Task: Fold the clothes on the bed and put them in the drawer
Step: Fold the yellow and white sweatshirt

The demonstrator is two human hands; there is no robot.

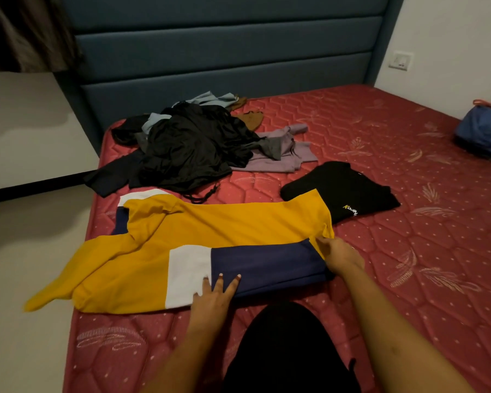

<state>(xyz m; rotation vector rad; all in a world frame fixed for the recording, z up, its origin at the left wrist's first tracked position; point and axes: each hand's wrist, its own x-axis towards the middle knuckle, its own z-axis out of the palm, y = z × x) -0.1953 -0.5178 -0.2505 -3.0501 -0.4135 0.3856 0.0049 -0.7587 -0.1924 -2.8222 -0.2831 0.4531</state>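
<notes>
Yellow-navy-white cotton shirt (210,225) runs left-right: right hand (341,255) pinches its right end, left hand (214,297) presses the near edge, fingers flat and spread.

Bed (408,279) lay bare on the right & at the near-left corner, w/ room to pass. Yellow shirt (210,228) spanned the near left. Folded black tee (343,188) touched its far right corner. Clothes pile (187,146) blocked the far left. Blue bag (482,131) sat at the far right edge.
</notes>
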